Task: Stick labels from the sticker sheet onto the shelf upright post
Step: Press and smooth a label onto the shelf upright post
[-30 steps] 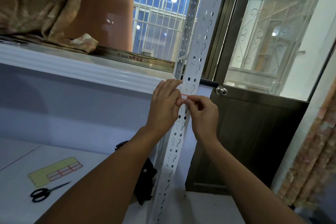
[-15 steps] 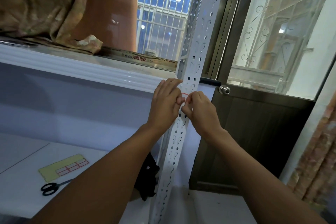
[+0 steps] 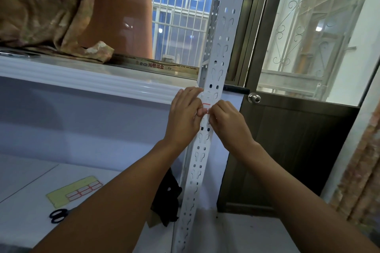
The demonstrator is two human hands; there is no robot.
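My left hand and right hand pinched one red-edged label against the upright post, not fully pressed down. More labels remained on the sticker sheet.

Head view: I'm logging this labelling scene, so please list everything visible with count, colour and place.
shelf upright post: 1, white, perforated, centre
label: 1, white with red border, on the post between the hands
sticker sheet: 1, yellow with red-bordered labels, lower left surface
scissors: 1, dark handles, below the sheet
cloth: 1, brownish, upper left ledge
door knob: 1, silver, on the door at right
black object: 1, behind the post's base
left hand: 1, pressing the label
right hand: 1, pinching the label
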